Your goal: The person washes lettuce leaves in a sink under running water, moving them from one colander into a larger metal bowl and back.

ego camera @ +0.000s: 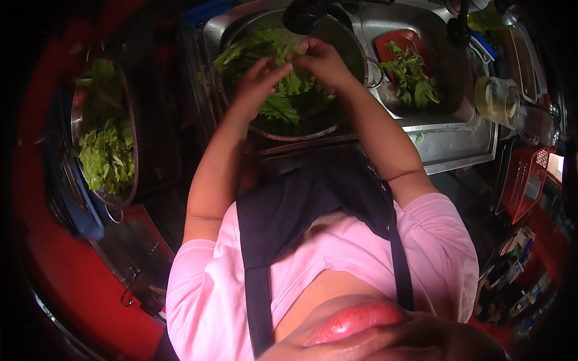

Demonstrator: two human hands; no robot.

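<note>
Both hands are over a large round metal pot (257, 131) that sits in the left sink basin. My right hand (326, 63) pinches a green lettuce-like leaf (289, 44) between its fingertips. Close by on the left, my left hand (264, 85) has its thumb stretched towards the same leaf and its fingers partly curled. Whether it grips the leaf cannot be seen. More loose leafy greens (277, 108) lie in the pot beneath my hands, and others lie towards its left side.
In the right sink basin (456, 101), a bunch of greens (411, 79) rests partly on a red tray (413, 38). A metal bowl (134, 149) of lettuce (108, 158) stands at far left. A black rounded object (302, 20) overhangs the pot. A red plastic basket (524, 185) is at right.
</note>
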